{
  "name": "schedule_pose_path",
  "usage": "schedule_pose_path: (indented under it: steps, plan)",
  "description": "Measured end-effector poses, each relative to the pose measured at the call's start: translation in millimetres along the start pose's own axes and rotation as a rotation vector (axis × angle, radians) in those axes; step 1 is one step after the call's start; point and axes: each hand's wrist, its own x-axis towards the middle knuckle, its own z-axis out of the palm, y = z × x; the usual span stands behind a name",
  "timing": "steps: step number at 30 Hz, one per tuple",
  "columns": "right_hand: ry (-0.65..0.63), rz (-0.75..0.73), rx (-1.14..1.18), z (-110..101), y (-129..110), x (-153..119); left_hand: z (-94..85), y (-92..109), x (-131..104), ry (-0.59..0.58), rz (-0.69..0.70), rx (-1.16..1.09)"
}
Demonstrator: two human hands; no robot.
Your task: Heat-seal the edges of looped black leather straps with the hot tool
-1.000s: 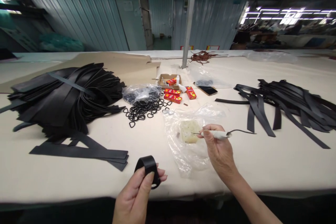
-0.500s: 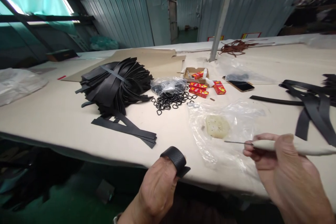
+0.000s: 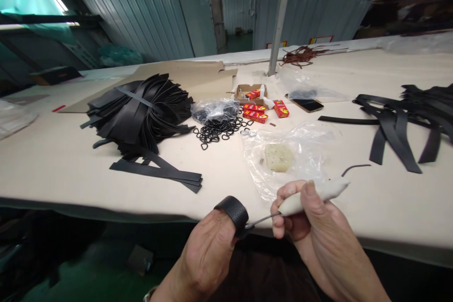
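My left hand (image 3: 208,247) is closed on a looped black strap (image 3: 233,211) just off the table's front edge. To its right, my right hand (image 3: 311,217) grips the pale handle of a thin metal tool (image 3: 297,202), whose tip reaches the lower end of the looped strap. Whether the tip touches or enters the strap cannot be made out. Behind my right hand, a yellowish translucent block (image 3: 279,157) lies on a clear plastic sheet (image 3: 255,170).
A tied bundle of black straps (image 3: 138,113) lies left, with loose strips (image 3: 159,172) before it. Black rings (image 3: 215,131), red boxes (image 3: 255,115), a small carton (image 3: 242,99) and a phone (image 3: 307,104) sit mid-table. More black straps (image 3: 396,127) lie right; a post (image 3: 281,19) stands behind.
My right hand has moved left with the tool, bringing its tip to the strap in my left hand. The view has shifted, and a thin dark strip now shows on the table at right.
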Motion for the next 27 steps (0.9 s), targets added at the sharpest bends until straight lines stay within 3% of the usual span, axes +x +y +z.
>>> schedule_pose_path:
  steps: [5, 9, 13, 21, 27]
  plan:
    - [-0.005, -0.009, -0.025, 1.1, 6.5, 2.1, 1.9, 3.8, -1.5, 0.046, -0.065, 0.004]
    - [-0.004, -0.005, -0.03, 1.6, 11.5, 5.6, 3.3, 6.6, -0.1, 0.056, -0.193, -0.121]
    - [0.007, -0.002, -0.061, 2.6, 17.5, 8.9, 1.4, 9.8, 1.9, 0.016, -0.384, -0.32]
    - [0.095, 0.021, -0.228, 0.0, 35.3, 16.5, -0.4, 17.3, 1.6, -0.192, -0.871, -0.784]
    - [0.118, 0.071, -0.333, 1.2, 44.3, 21.9, 1.7, 21.8, -0.4, -0.196, -1.106, -0.927]
